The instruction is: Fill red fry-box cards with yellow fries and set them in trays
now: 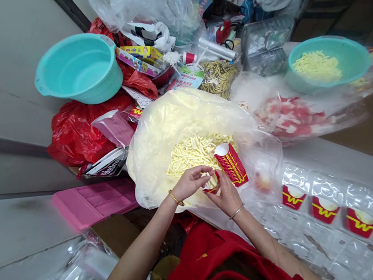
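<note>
My right hand (227, 194) is closed around a small red fry carton (215, 187) above an open clear plastic bag (161, 122). My left hand (191, 182) has its fingers bent together at the carton's mouth, pinching pale fry-shaped pieces (209, 180) that show there. A heap of the same pale pieces (191, 152) fills the bag beneath my hands. On that heap, just beyond my right hand, lies a nested stack of red and yellow fry cartons (234, 163).
A teal basin (78, 67) rests at left on red bags (79, 128). Another teal basin (359, 63) at back right holds pale pieces. Clear plastic trays (326, 186) with red cartons lie at right. A pink tray (100, 202) sits at lower left.
</note>
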`<control>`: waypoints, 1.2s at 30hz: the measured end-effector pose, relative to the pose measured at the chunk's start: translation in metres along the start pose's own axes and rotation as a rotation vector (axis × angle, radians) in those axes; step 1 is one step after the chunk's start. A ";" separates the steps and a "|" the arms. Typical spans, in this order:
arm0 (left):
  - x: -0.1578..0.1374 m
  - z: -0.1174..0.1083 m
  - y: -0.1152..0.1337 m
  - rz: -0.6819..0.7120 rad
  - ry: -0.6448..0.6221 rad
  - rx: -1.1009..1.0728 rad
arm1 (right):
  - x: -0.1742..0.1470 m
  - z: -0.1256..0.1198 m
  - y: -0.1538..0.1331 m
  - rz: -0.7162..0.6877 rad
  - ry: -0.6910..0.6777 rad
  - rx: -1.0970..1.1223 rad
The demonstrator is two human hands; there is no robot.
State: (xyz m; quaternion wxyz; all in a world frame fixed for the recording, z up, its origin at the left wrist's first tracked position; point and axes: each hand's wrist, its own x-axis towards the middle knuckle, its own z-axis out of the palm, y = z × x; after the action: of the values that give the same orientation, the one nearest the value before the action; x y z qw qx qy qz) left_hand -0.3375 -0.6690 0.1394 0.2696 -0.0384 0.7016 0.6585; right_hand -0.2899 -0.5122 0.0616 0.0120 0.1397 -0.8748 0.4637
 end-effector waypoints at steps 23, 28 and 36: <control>0.008 0.004 0.011 0.383 -0.021 0.808 | 0.010 0.006 0.002 0.030 -0.017 -0.013; -0.003 0.017 0.011 0.433 0.031 0.946 | 0.013 0.006 0.002 0.109 0.012 0.055; -0.003 0.023 -0.021 0.447 0.352 0.886 | 0.013 0.011 0.008 0.114 0.041 0.030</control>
State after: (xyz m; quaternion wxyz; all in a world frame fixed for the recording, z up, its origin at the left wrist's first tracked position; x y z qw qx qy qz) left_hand -0.3184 -0.6512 0.1219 -0.0090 0.1198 0.9384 0.3239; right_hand -0.3029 -0.5195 0.0510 0.0015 0.0803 -0.8739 0.4794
